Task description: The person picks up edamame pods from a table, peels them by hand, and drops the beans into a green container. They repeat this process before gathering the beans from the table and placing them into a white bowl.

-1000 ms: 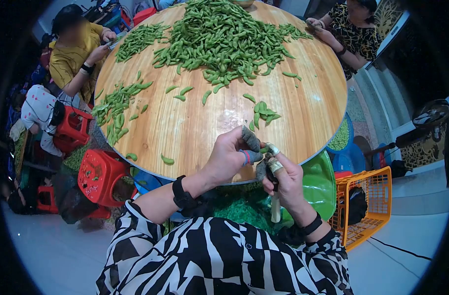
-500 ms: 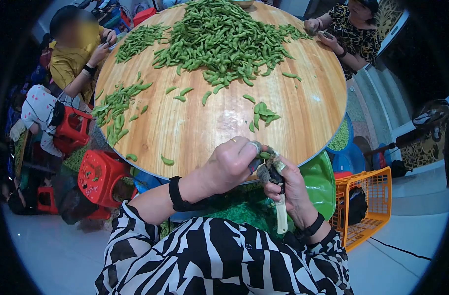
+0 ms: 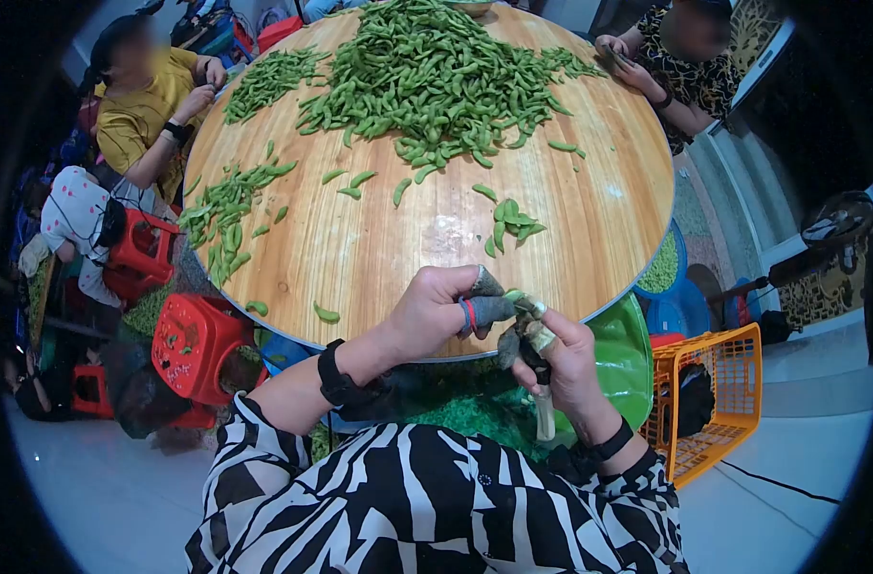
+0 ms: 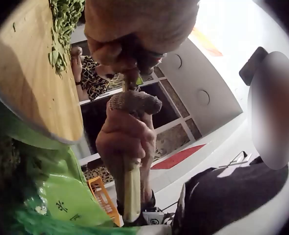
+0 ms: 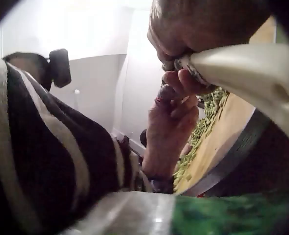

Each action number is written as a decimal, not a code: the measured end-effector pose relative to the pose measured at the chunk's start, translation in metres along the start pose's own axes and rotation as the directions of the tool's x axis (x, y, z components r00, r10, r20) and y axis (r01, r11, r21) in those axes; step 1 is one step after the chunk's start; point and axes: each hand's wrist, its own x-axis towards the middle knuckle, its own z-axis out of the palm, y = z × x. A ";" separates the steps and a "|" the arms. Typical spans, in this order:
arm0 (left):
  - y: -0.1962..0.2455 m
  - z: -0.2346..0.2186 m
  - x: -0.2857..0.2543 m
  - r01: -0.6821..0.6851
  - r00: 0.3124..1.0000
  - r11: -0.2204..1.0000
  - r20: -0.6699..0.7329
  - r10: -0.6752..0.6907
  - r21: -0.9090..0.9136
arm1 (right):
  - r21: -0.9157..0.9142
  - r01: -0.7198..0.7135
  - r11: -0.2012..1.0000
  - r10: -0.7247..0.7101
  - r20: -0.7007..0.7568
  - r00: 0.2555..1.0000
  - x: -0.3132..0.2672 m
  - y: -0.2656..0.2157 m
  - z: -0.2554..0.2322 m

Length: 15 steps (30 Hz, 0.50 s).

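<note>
My right hand [image 3: 566,356] grips a tool with a pale handle [image 3: 545,411] pointing down out of the fist; its working end is hidden. The handle [image 5: 252,68] has a hole near its end in the right wrist view. A green bean pod [image 3: 515,296] lies at the right thumb and fingertips, which wear dirty covers. My left hand [image 3: 435,311] is just left of it, thumb and forefinger spread in grey finger covers, the forefinger tip right at the pod. Its other fingers are curled and partly hidden; I cannot tell whether they hold anything.
The round wooden table [image 3: 427,225] bears a big heap of pods [image 3: 436,77], smaller piles and scattered pods. Two people sit at its far sides. Nearby are a red stool [image 3: 193,344], an orange crate [image 3: 709,407], a green bag [image 3: 620,359] and a blue basin of shelled beans [image 3: 660,273].
My left hand closed in on the right fingertips, back of the hand up, then turned and drew back slightly left with thumb and forefinger apart. The pale handle swung outward and partly back.
</note>
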 end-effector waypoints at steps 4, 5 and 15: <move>-0.009 -0.004 0.002 0.173 0.982 0.980 0.089 -0.164 -0.095 | -0.133 0.045 0.990 -0.054 -0.070 0.996 0.009 -0.004 -0.007; -0.014 -0.002 0.003 0.159 0.984 0.980 0.105 -0.147 -0.121 | -0.133 0.046 0.990 -0.056 -0.072 0.996 0.012 -0.005 -0.007; -0.014 -0.004 -0.006 0.051 0.961 0.982 0.259 -0.098 0.184 | -0.737 0.224 0.637 -0.211 0.113 0.971 0.021 -0.005 -0.013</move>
